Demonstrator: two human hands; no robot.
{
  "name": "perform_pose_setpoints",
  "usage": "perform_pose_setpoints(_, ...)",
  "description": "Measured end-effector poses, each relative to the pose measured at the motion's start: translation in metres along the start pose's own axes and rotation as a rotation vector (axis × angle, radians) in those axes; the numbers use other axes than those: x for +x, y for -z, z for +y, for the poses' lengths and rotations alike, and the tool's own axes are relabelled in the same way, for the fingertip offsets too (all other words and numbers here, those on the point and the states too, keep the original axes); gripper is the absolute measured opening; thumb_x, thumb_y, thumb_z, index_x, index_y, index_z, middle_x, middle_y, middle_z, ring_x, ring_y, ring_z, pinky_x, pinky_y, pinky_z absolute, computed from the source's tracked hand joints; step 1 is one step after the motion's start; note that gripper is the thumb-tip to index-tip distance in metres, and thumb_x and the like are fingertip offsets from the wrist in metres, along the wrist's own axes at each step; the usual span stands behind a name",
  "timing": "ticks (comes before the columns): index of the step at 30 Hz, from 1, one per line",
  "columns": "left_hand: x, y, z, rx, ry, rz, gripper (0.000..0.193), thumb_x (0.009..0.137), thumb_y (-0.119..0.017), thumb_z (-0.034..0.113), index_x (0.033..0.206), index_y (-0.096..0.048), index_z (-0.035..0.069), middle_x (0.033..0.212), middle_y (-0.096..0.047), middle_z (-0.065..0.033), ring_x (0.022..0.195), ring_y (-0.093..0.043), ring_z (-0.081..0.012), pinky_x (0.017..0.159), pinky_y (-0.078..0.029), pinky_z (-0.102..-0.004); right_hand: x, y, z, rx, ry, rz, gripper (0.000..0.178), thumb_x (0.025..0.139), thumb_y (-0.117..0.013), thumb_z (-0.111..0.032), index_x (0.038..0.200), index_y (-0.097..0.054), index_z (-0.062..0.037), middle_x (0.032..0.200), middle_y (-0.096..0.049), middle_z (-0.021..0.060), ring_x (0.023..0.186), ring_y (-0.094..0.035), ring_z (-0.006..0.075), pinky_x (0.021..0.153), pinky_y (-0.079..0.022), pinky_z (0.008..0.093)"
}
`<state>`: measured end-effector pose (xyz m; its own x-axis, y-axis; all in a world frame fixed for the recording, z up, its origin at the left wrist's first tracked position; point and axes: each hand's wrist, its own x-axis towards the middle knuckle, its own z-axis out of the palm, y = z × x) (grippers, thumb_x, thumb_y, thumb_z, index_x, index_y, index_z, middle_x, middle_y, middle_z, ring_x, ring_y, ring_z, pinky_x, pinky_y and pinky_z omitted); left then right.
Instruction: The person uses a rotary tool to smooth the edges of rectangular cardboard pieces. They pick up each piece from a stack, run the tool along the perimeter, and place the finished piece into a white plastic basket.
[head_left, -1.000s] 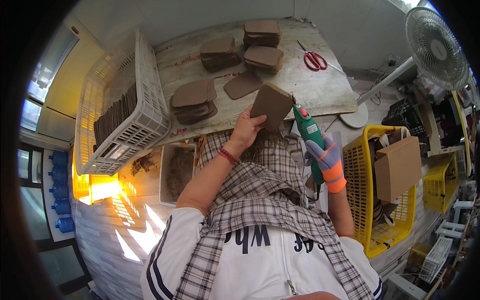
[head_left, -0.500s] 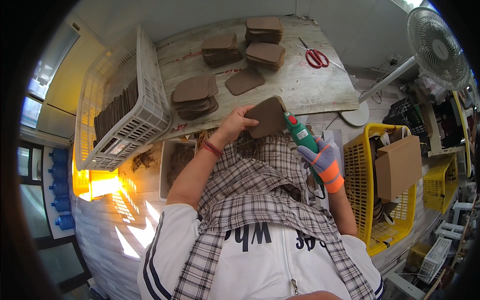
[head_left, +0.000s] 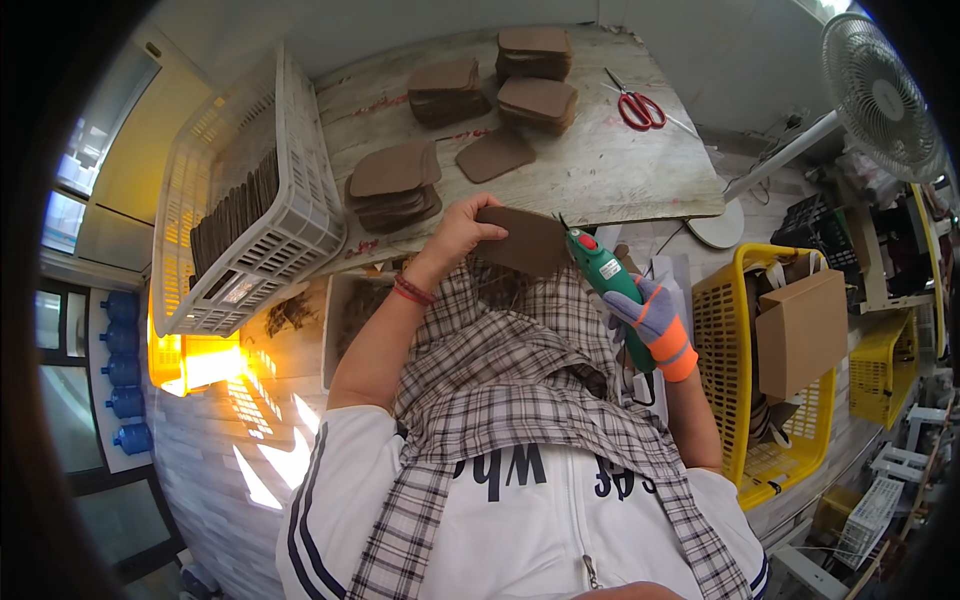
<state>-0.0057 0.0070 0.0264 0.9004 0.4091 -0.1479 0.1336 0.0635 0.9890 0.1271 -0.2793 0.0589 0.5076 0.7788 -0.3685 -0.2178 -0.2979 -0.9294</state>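
Pad (head_left: 525, 241) was pinched in left hand (head_left: 464, 237), gloved right hand (head_left: 650, 316) was wrapped around green tool (head_left: 601, 268), which perhaps touched the pad.

The brown sheet (head_left: 525, 241), thin and flat, is held aslant in mid-air — the green power tool (head_left: 603, 268), red-buttoned, slants up and leftward, its narrow tip at the sheet's right edge.

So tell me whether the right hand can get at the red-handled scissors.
Probably not: the gloved right hand is wrapped around the green power tool, though the way to the scissors looks free.
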Motion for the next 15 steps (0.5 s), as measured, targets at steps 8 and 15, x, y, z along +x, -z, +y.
perform_pose_setpoints(8,0.0,-0.0008,0.0089,-0.09,-0.029,0.086,0.014,0.076,-0.067,0.002,0.088,-0.061,0.003,0.08,-0.063,-0.0001,0.073,-0.059,-0.0079,0.067,-0.048,-0.0222,-0.0048,-0.0017,0.0001,-0.059,0.008,-0.066,0.035,0.079,-0.072,-0.022,0.1,-0.058,0.0016,0.067,-0.057,0.0016,0.05,-0.052,0.007,0.042,-0.043,0.0216)
perform_pose_setpoints(15,0.0025,-0.0055,0.0029,0.006,-0.038,0.027,0.015,0.074,-0.068,0.003,0.088,-0.062,0.002,0.079,-0.064,-0.0007,0.072,-0.059,-0.0081,0.066,-0.049,-0.0232,-0.0045,-0.0046,-0.0014,-0.174,0.004,-0.058,0.036,0.079,-0.072,-0.026,0.102,-0.059,-0.0004,0.065,-0.057,-0.0001,0.049,-0.051,0.0057,0.043,-0.042,0.0206)
